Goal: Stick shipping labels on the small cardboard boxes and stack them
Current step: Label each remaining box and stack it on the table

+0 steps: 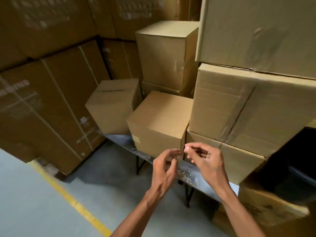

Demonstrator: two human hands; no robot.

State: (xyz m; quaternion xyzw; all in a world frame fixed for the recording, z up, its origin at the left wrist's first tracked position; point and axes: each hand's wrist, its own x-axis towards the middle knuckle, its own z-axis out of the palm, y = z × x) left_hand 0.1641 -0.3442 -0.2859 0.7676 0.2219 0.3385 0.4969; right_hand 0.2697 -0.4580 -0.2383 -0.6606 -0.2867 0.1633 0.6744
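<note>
1. Standing by the table (201, 186), I see the left hand (165, 166) and right hand (203, 159) raised close together, near its front edge, fingers curled toward one another. Whether they pinch a label I cannot tell; the picture is blurred there.
2. Judging progress: no shipping label shows on any small box face turned this way, so labelling looks barely begun.
3. Stacking seems partly there: the tall far box (164, 55) sits on a lower one.
4. Counting small boxes on the table: the tilted far-left box (112, 106), the near middle box (159, 124) just behind the hands, the box at right (227, 161) and the taped box (220, 103) atop it. With the far pair, six, as far as I can see.
5. Large printed cartons (42, 100) fill the left.
</note>
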